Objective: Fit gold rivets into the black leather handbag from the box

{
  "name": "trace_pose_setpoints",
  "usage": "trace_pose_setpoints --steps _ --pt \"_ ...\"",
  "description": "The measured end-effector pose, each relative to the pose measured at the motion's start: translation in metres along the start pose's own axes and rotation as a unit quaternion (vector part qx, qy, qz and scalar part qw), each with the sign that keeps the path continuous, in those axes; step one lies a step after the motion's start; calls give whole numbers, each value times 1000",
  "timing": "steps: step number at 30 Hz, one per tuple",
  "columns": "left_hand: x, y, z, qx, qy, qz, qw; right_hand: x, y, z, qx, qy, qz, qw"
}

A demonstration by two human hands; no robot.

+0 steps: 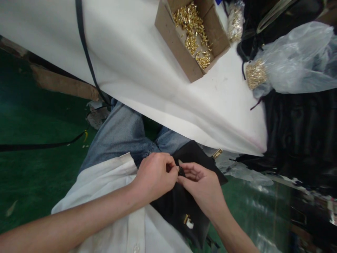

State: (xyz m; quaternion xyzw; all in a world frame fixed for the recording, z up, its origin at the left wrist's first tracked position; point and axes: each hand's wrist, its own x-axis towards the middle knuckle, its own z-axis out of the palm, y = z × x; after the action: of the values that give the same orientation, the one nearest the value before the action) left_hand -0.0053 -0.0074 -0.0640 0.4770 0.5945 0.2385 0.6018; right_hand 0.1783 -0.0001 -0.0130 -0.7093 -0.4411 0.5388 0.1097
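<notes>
Green floor [39, 175]: one floor, showing at far left beyond the table's edge.
Black strap [86, 56]: crossing the white table cover [131, 63]; another dark length is lying over the floor, and whether the two are joining I cannot tell.
Left hand [156, 174]: narrow, its thumb and forefinger pinching the left edge of a small dark piece [181, 172].
Small dark piece: one, sitting between both hands' fingertips above the lap; only tips are gripping it, so it could be slipping if either hand loosens.
Cardboard box [173, 45]: one, standing open on the cover and holding gold pieces [193, 28] too many to count; a knock could be spilling them.
Black panel [184, 200]: one, draping over the lap beneath the hands; shifting knees could be sliding it off.
Gold fitting [186, 219]: one, resting on the panel beside a white scrap [189, 224]; if loose, it could be rolling down.
Right hand [201, 181]: curving, thumb and fingers closing around the dark piece from its right.
Gold tag [217, 154]: one, showing at the panel's upper edge.
Clear bags: two holding gold bits, one upper [235, 23], one farther right [297, 59].
</notes>
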Motion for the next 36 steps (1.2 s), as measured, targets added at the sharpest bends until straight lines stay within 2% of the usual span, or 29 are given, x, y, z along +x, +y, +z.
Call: trace_pose_setpoints --steps 3,7,14,18,24,28,36 --pt "1 -2 1 -22 -6 -15 1000 -1 -1 2 -15 23 -21 999" --pt "3 -5 1 -39 -11 -16 999 -5 2 2 -37 12 -44 998" --pt "7 -12 -5 -38 -43 19 998 -4 5 1 -82 14 -99 992" --pt "10 -11 -10 -1 -66 32 997 -5 5 -3 -106 4 -125 987" --pt "16 -2 -7 46 -60 38 996 -2 1 -7 -87 -30 -74 993" --pt "22 -2 -3 17 -89 13 996 2 -1 -5 -65 -2 -37 997" --pt "25 -5 -4 -42 -96 -33 994 -4 -4 2 -133 21 -94 987"
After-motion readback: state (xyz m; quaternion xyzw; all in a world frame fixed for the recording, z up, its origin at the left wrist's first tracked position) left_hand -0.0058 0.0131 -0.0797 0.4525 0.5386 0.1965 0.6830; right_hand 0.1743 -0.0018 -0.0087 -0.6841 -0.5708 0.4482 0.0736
